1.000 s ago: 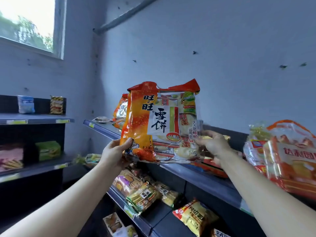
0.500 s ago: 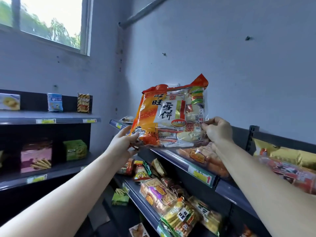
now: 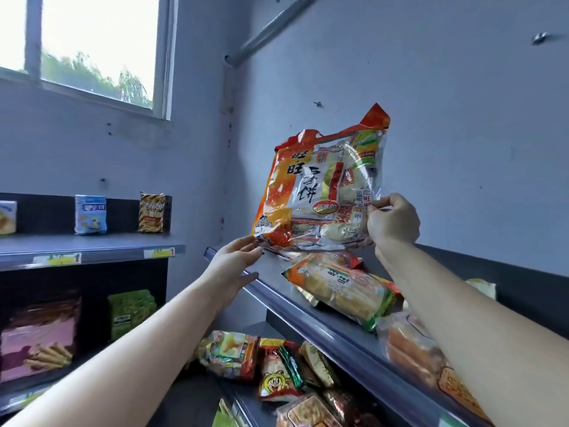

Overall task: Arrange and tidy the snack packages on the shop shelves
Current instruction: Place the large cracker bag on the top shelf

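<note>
The right grip point(image 3: 392, 221) pinched the right edge of the bag point(image 3: 317, 192), which stood upright just above the top shelf point(image 3: 308, 314). The left grip point(image 3: 234, 266), fingers almost straight, touched its lower left corner. The right forearm hid some of the packs point(image 3: 341, 288) lying on that shelf.

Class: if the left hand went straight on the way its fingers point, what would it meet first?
The orange rice-cracker bag: the left hand points up and right at its lower corner and seems to be touching it, though depth is unclear.
</note>
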The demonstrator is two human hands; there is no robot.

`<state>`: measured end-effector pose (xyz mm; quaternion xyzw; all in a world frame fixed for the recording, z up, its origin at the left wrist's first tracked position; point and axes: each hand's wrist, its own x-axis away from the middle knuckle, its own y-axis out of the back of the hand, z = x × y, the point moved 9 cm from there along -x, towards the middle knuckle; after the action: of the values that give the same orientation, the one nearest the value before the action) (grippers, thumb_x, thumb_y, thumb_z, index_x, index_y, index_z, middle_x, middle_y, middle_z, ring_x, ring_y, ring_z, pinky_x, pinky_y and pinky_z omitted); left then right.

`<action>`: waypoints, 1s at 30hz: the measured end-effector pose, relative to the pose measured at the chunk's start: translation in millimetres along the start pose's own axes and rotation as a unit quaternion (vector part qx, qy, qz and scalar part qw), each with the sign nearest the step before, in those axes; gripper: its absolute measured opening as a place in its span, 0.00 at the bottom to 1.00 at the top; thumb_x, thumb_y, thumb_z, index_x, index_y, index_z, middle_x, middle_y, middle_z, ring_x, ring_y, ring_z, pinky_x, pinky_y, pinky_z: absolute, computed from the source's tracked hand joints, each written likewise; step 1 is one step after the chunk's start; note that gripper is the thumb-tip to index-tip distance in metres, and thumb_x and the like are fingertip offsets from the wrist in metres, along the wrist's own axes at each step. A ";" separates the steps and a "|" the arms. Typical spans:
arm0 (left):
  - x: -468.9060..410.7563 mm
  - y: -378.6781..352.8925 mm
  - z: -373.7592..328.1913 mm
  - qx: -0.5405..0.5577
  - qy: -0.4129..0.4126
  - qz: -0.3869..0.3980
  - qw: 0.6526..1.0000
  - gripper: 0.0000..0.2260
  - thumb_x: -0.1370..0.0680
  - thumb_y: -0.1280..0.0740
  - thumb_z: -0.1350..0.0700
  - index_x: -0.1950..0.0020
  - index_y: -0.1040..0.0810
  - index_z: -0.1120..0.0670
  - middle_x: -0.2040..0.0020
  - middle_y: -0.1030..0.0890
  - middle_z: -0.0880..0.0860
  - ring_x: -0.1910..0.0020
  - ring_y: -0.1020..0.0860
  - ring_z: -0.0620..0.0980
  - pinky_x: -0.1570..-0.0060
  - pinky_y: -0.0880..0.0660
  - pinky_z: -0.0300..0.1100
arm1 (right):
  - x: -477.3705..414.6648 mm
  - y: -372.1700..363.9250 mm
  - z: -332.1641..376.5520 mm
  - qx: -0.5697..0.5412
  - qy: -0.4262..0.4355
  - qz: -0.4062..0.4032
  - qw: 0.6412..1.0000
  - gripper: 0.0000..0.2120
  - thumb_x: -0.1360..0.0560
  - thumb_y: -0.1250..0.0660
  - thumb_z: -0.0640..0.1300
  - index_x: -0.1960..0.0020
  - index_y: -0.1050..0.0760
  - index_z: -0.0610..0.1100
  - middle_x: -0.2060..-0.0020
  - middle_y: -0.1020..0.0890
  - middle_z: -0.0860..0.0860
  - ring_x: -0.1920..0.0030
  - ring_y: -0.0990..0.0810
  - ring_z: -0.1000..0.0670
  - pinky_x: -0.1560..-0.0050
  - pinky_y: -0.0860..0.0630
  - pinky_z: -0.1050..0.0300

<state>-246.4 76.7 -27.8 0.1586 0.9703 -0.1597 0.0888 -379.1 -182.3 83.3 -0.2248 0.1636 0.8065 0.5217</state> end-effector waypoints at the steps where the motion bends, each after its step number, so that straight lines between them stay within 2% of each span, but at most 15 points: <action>1: -12.2 1.7 0.6 -0.007 -0.001 0.001 1.000 0.15 0.21 0.36 0.64 0.35 0.27 0.55 0.34 0.23 0.53 0.37 0.25 0.52 0.43 0.28 0.50 | -4.3 -9.4 -1.7 0.005 0.002 -0.007 1.000 0.10 0.25 0.33 0.43 0.64 0.29 0.49 0.64 0.17 0.48 0.63 0.17 0.43 0.60 0.18 0.45; 5: -60.0 13.6 8.5 -0.049 0.006 0.006 0.999 0.09 0.21 0.33 0.60 0.42 0.25 0.51 0.39 0.21 0.53 0.37 0.25 0.51 0.48 0.25 0.48 | -19.7 -47.4 -13.9 0.031 0.006 -0.033 0.999 0.10 0.24 0.33 0.42 0.63 0.29 0.49 0.61 0.17 0.48 0.61 0.17 0.43 0.58 0.18 0.46; 8: -94.1 26.7 21.7 -0.104 0.029 0.018 0.994 0.04 0.22 0.32 0.56 0.47 0.21 0.51 0.46 0.21 0.55 0.46 0.25 0.52 0.55 0.22 0.46 | -29.9 -73.7 -24.3 0.062 0.010 -0.052 0.997 0.07 0.23 0.33 0.42 0.60 0.27 0.48 0.60 0.18 0.49 0.58 0.19 0.45 0.54 0.20 0.49; 10: -119.5 38.5 29.8 -0.132 0.032 0.022 0.990 0.01 0.22 0.31 0.55 0.52 0.21 0.50 0.51 0.22 0.54 0.51 0.26 0.51 0.52 0.22 0.49 | -35.3 -93.6 -32.8 0.076 0.011 -0.060 0.995 0.05 0.23 0.34 0.41 0.57 0.26 0.47 0.59 0.20 0.50 0.57 0.21 0.46 0.56 0.22 0.53; 12: -148.2 50.7 34.5 -0.168 0.019 0.022 0.985 0.01 0.23 0.31 0.56 0.52 0.21 0.50 0.53 0.22 0.53 0.54 0.27 0.49 0.51 0.23 0.47 | -39.7 -114.9 -38.4 0.097 0.014 -0.068 0.993 0.04 0.22 0.34 0.41 0.56 0.25 0.46 0.59 0.21 0.50 0.58 0.22 0.46 0.60 0.26 0.56; 15: -194.1 71.0 36.0 -0.236 -0.022 0.015 0.971 0.05 0.24 0.30 0.56 0.49 0.21 0.53 0.51 0.20 0.52 0.60 0.25 0.44 0.62 0.29 0.34 | -45.3 -148.7 -41.3 0.143 0.028 -0.074 0.987 0.04 0.22 0.35 0.41 0.56 0.25 0.46 0.59 0.21 0.50 0.57 0.23 0.46 0.61 0.31 0.59; 16: -210.4 78.8 37.5 -0.264 -0.031 0.008 0.964 0.09 0.25 0.29 0.54 0.46 0.22 0.52 0.50 0.19 0.52 0.58 0.23 0.44 0.61 0.28 0.33 | -47.4 -159.5 -41.5 0.160 0.033 -0.075 0.984 0.04 0.22 0.35 0.41 0.56 0.25 0.45 0.59 0.21 0.50 0.58 0.23 0.46 0.62 0.32 0.59; 17: -227.2 88.3 39.9 -0.307 -0.035 -0.006 0.951 0.13 0.26 0.29 0.51 0.43 0.22 0.51 0.47 0.19 0.51 0.52 0.22 0.47 0.54 0.26 0.36 | -49.8 -169.8 -42.1 0.177 0.039 -0.076 0.980 0.04 0.22 0.35 0.41 0.56 0.26 0.45 0.60 0.22 0.50 0.58 0.23 0.46 0.62 0.32 0.59; 19: -258.0 104.9 46.4 -0.449 -0.035 -0.036 0.892 0.18 0.27 0.32 0.45 0.38 0.24 0.44 0.39 0.22 0.49 0.38 0.27 0.53 0.40 0.30 0.47 | -53.6 -187.9 -43.7 0.208 0.048 -0.084 0.973 0.05 0.22 0.36 0.40 0.56 0.25 0.45 0.60 0.22 0.49 0.59 0.24 0.46 0.61 0.33 0.59; 21: -279.9 110.8 52.5 -0.563 -0.033 -0.033 0.825 0.19 0.25 0.36 0.44 0.33 0.28 0.42 0.34 0.27 0.50 0.32 0.32 0.55 0.37 0.37 0.52 | -56.7 -203.3 -46.6 0.231 0.053 -0.093 0.967 0.04 0.22 0.35 0.39 0.56 0.25 0.44 0.60 0.22 0.50 0.59 0.25 0.46 0.60 0.32 0.58; 24: -305.1 110.8 65.4 -0.638 -0.036 0.004 0.769 0.17 0.23 0.40 0.45 0.35 0.29 0.46 0.35 0.28 0.52 0.32 0.35 0.55 0.36 0.40 0.56 | -59.2 -222.6 -53.2 0.269 0.056 -0.106 0.956 0.04 0.23 0.36 0.39 0.56 0.25 0.44 0.61 0.23 0.51 0.59 0.27 0.47 0.59 0.33 0.58; 27: -329.6 116.7 79.5 -0.677 -0.032 0.019 0.735 0.11 0.22 0.43 0.49 0.43 0.28 0.51 0.38 0.25 0.52 0.33 0.34 0.54 0.34 0.41 0.57 | -60.2 -237.9 -66.7 0.290 0.045 -0.111 0.949 0.05 0.23 0.36 0.39 0.57 0.25 0.44 0.61 0.23 0.51 0.59 0.25 0.46 0.61 0.34 0.58; 30: -349.7 124.0 91.9 -0.684 -0.028 0.020 0.729 0.11 0.19 0.45 0.50 0.45 0.26 0.52 0.40 0.23 0.53 0.34 0.33 0.55 0.34 0.44 0.57 | -58.6 -243.7 -77.5 0.293 0.030 -0.126 0.947 0.05 0.23 0.36 0.38 0.57 0.25 0.43 0.60 0.22 0.50 0.58 0.24 0.45 0.60 0.31 0.57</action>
<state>133.0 59.3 -70.5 0.0698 0.8108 0.5445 0.2033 -120.4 -167.9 41.9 -0.1050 0.3781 0.6435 0.6572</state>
